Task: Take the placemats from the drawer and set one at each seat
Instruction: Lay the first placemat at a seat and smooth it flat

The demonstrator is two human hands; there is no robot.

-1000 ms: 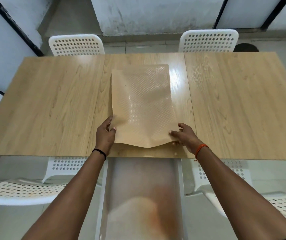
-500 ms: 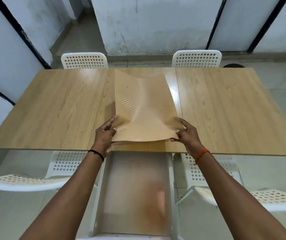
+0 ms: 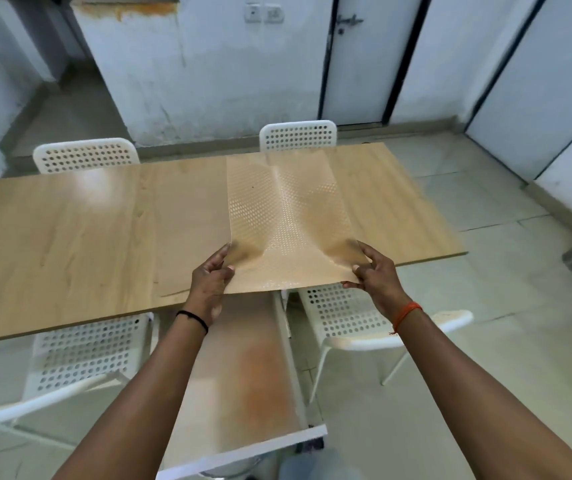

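Pinching the near corners of a tan perforated placemat (image 3: 288, 223), a person's left hand (image 3: 210, 285) and right hand (image 3: 378, 275) hold the limp sheet taut enough to carry, its middle buckled above the wooden table (image 3: 70, 237). Below, the drawer (image 3: 243, 368) stands open, apparently emptied; white chairs (image 3: 85, 154) mark seats awaiting mats.

placemat (image 3: 288, 223): buckled lengthwise above the wooden surface (image 3: 70, 237)
left hand (image 3: 208, 285): pinches near-left corner
right hand (image 3: 378, 275): pinches near-right corner (orange wristband)
drawer (image 3: 243, 368): open below
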